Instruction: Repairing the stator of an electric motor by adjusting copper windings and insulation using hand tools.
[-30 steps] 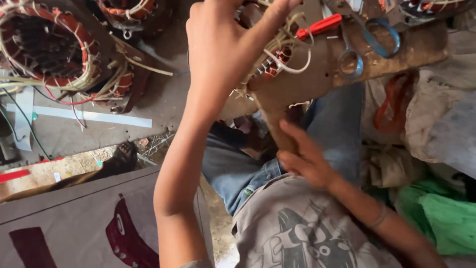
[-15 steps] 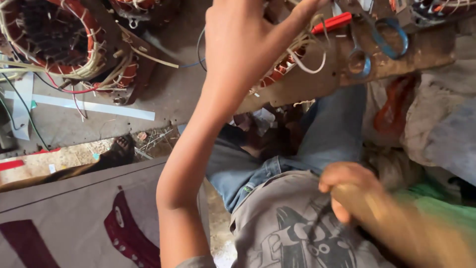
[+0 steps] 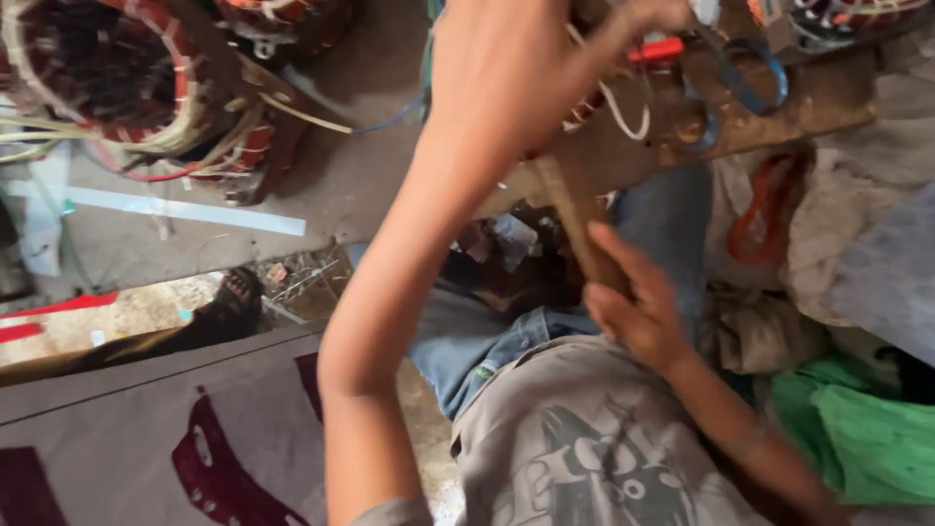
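Head | left hand (image 3: 506, 88) on wooden board (image 3: 623, 156) | right hand (image 3: 633, 302) grips stick (image 3: 575, 219)

The person wears a grey short-sleeved T-shirt (image 3: 584, 458) with a dark, faded graphic print across the chest, seen at about 6 o'clock in the head view. A sliver of its grey sleeve edge (image 3: 394, 511) shows at roughly 7 o'clock. Above the shirt, toward the centre, come blue denim jeans (image 3: 467, 336), worn and creased, with a stitched waistband and a small green tag near the seam. The left hand (image 3: 506, 78) and right hand (image 3: 638, 302) are bare, without gloves, and both forearms are uncovered.
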